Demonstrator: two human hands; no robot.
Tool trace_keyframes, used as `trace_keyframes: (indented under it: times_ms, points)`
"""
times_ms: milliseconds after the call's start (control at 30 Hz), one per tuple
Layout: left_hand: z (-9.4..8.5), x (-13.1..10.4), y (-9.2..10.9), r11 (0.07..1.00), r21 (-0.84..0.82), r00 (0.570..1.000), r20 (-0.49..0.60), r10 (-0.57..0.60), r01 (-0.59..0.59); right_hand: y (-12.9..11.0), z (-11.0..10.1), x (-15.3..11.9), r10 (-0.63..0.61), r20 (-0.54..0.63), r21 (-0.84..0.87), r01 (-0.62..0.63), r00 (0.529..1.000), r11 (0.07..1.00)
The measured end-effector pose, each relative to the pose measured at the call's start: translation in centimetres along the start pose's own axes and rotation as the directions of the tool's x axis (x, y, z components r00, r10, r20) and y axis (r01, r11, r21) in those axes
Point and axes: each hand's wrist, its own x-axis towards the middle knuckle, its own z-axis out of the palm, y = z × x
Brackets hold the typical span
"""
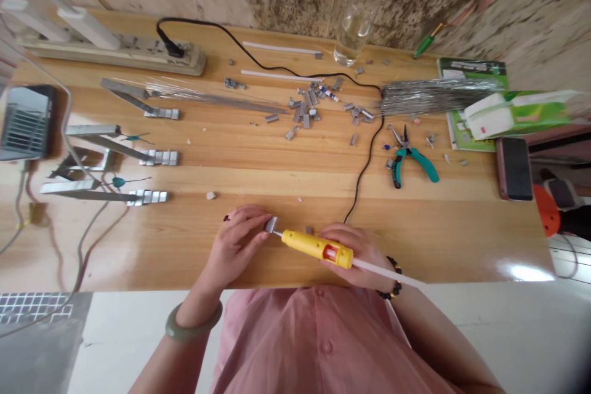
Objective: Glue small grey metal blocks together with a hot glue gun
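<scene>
Glue gun (302, 243), lower centre, seemed light, best held rearward, where right hand (364, 251) gripped; left hand (236, 240) pinched a grey piece (271, 225).

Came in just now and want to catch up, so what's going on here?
A person's right hand grips a yellow plastic glue gun, with a long white glue stick jutting from its back. The left hand holds a small grey rectangular block. The gun's thin metal nozzle points at the block; whether they touch is hard to tell. Farther back on the pale wooden table lie scattered small grey pieces and teal-handled pliers.
</scene>
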Motion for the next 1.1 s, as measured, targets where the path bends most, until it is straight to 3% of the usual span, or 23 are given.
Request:
trace_keyframes:
  times_ms: [267,1100]
  points:
    - [0.04,-0.11,-0.2,1.0,-0.003,1.0,0.001,0.018,-0.018,0.55,-0.03,0.1,0.054,-0.012,-0.011,-0.054,0.998,0.998]
    - [0.08,0.05,-0.16,0.999,0.002,0.999,0.006,0.039,-0.039,0.36,-0.11,0.06,0.019,0.02,0.037,-0.02,1.0,0.999]
